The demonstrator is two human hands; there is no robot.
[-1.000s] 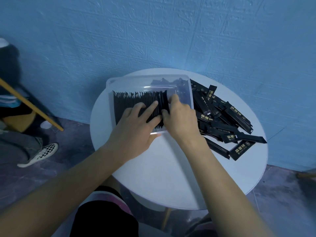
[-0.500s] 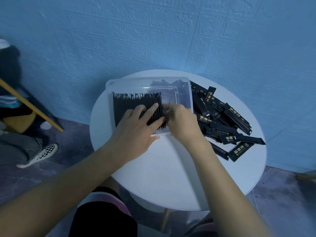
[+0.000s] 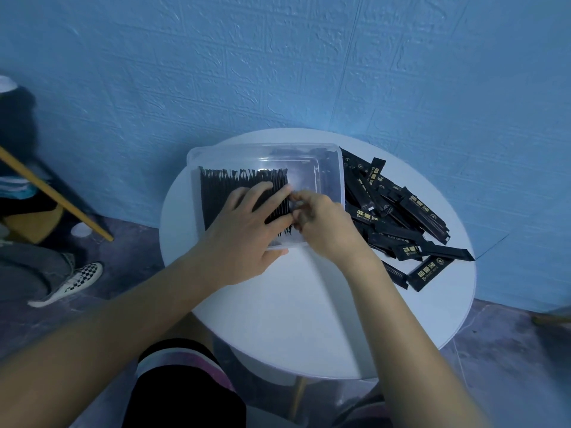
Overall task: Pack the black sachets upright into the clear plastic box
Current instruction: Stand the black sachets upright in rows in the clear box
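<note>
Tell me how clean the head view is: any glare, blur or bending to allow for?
Head view: dim, blue cast; pale glare on the box floor; right hand blurred at its fingertips by the sachet row's end, grip unclear; left hand sharp; wide lens bows the wall's lines; left edge smeared.

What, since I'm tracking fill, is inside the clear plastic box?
In the clear plastic box, black sachets stand upright in a row at left; the right looks bare. The left hand and right hand hide the row's end.
</note>
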